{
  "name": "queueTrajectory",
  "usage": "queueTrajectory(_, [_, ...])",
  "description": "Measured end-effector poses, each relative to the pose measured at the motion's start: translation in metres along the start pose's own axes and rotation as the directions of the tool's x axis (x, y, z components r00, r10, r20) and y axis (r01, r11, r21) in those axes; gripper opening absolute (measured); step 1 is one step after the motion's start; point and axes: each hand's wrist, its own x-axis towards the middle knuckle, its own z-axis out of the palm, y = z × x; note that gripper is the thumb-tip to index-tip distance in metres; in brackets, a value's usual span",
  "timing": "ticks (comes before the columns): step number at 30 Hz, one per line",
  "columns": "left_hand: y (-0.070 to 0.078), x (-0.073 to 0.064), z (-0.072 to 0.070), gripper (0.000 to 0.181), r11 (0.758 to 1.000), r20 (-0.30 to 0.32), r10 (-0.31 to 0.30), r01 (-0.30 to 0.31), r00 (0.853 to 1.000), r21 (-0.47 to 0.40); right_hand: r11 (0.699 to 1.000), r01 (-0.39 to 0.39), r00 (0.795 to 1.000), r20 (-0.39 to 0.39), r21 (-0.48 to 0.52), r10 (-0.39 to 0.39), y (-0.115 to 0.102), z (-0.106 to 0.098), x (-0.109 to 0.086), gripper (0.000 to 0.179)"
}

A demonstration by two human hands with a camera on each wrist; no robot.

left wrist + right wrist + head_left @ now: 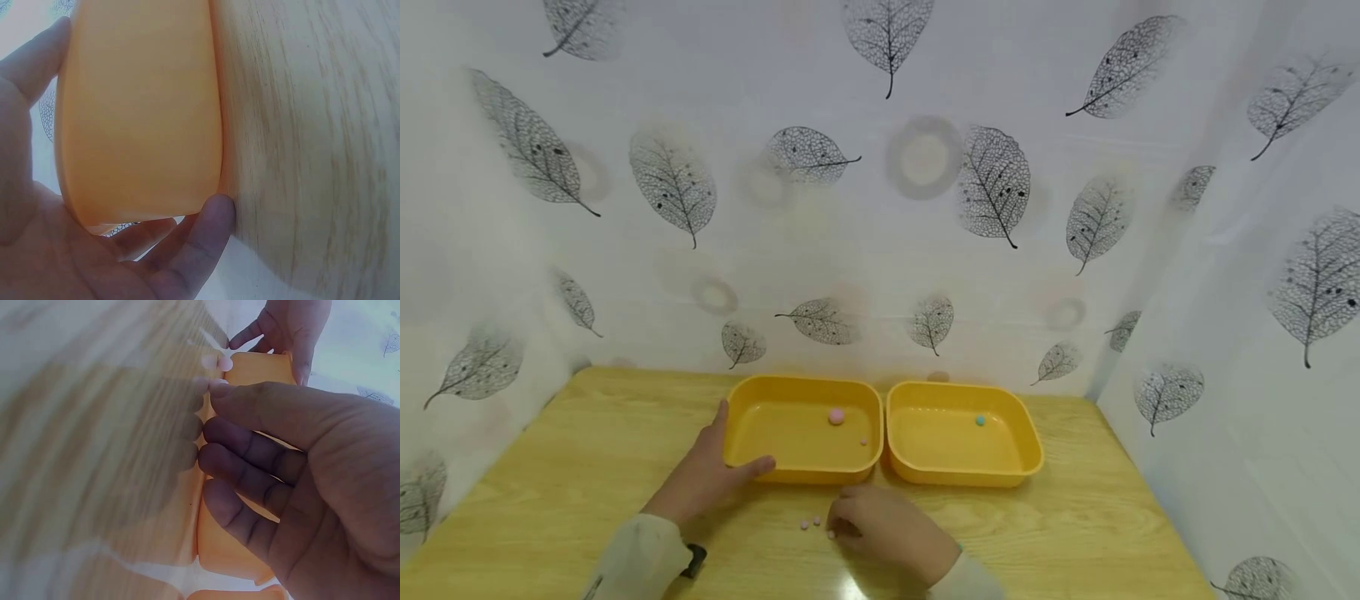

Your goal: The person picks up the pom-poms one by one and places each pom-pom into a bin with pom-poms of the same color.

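Note:
My left hand point(711, 471) grips the left end of a yellow plastic tray point(805, 477), thumb on the near rim and fingers at the left side. In the left wrist view its fingers curl around the tray's corner. A larger pink ball point(837, 416) and a tiny pink ball point(863, 442) lie inside this tray. In front of it, my right hand point(887, 529) is low over the table, fingers curled, with a small pale pink ball point(219, 382) at the thumb tip. Two more small pink balls, one nearer point(817, 521) and one farther left point(805, 525), lie beside the fingertips.
A second yellow tray point(964, 478) stands right beside the first, with a small blue ball point(980, 421) in it. Both trays are near the back edge of the wooden table point(1097, 517). A leaf-patterned white sheet point(880, 267) hangs behind and at the sides.

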Motion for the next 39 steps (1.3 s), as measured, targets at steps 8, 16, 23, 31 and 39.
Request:
queueTrajectory(8, [0.0001, -0.0016, 0.0005, 0.133, 1.000, 0.002, -0.007, 0.007, 1.000, 0.009, 0.998, 0.057, 0.998, -0.021, -0.015, -0.057, 0.0021, 0.0060, 0.0003, 0.005])
queueTrajectory(16, [-0.0001, -0.0004, 0.0002, 0.132, 1.000, 0.001, -0.003, 0.003, 1.000, 0.001, 0.999, 0.031, 1.000, -0.001, -0.005, -0.031, 0.0009, 0.0063, -0.0001, 0.006])
queueTrajectory(23, [-0.0010, -0.0002, 0.0020, 0.132, 1.000, 0.002, -0.007, 0.007, 1.000, 0.001, 1.000, 0.001, 1.000, 0.021, 0.026, -0.001, -0.0039, 0.0017, -0.0007, 0.005])
queueTrajectory(31, [0.0007, 0.0009, 0.0011, 0.132, 1.000, -0.009, 0.009, -0.009, 1.000, 0.017, 1.000, 0.015, 1.000, 0.003, 0.013, -0.015, -0.0031, 0.0040, 0.0005, 0.006])
queueTrajectory(39, [0.0031, -0.0016, -0.0002, 0.131, 1.000, -0.007, 0.016, -0.016, 1.000, 0.023, 0.999, 0.000, 1.000, 0.000, 0.039, 0.000, -0.0009, 0.0103, 0.0002, 0.007])
